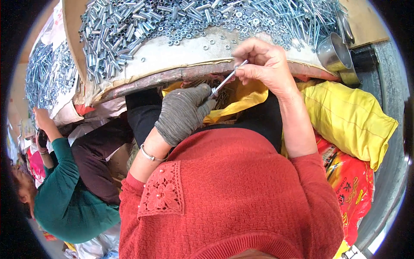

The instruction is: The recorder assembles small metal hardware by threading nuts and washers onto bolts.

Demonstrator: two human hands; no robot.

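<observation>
My left hand (181,113), in a grey glove, pinches the lower end of a thin silver metal rod (227,79) between thumb and fingers. A wider collar or nut shows on the rod at the gloved fingertips. The rod slants up to the right. At its upper end is my bare right hand (272,71), its thumb and curled fingers closed about the rod. Both hands are held in front of the table edge, above an open yellow bag (241,105) in my lap. Just beyond my hands lie loose metal washers or nuts (211,42).
Heaps of metal sleeves (125,26) and long thin rods (297,17) cover the cloth-topped table (172,55). Metal cups (335,52) stand at its right end, above a stuffed yellow sack (345,116) and a red bag (355,190). At left, a person in green (71,203) reaches toward another heap.
</observation>
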